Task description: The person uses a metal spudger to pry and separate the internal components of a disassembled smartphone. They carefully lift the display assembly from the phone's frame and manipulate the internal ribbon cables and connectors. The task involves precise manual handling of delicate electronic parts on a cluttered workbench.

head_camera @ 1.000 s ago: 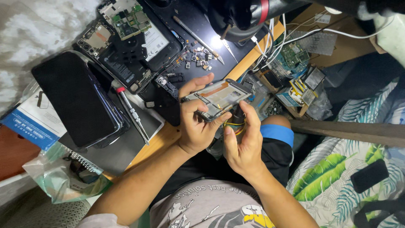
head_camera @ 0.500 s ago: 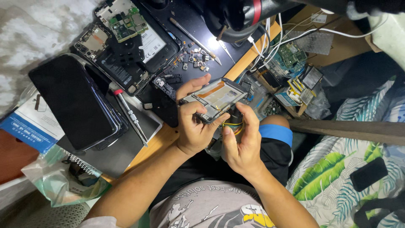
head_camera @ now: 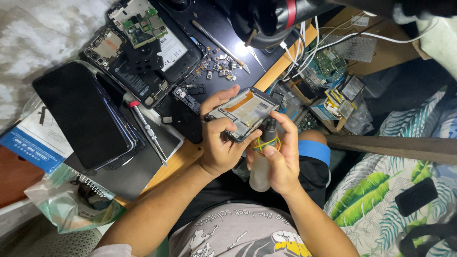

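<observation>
- Phone frame (head_camera: 243, 113), screen side down with its inner metal plate facing up, sits gripped in the left hand (head_camera: 220, 147), above the person's lap at the table (head_camera: 181, 159) edge.
- Left hand closed around the frame's near edge, thumb on top, fingers curled under.
- Right hand (head_camera: 281, 159) closed on a small clear bottle (head_camera: 261, 164) with a black nozzle and rubber bands round its neck; nozzle tip touches the frame's lower right corner.
- Change since half a second ago: little. The frame has tilted slightly and the nozzle is tucked closer against the corner; grips are the same. Reads as liquid going on along that edge, not a new step.
- Just beyond the frame: loose small parts (head_camera: 216, 64) and a metal spudger (head_camera: 216, 42) on a black mat.
- Further left: screwdriver (head_camera: 146, 127) with a red collar, a dark phone (head_camera: 83, 114) face down, opened phone boards (head_camera: 138, 26).
- Right side: tray of circuit boards and cables (head_camera: 328, 66).
</observation>
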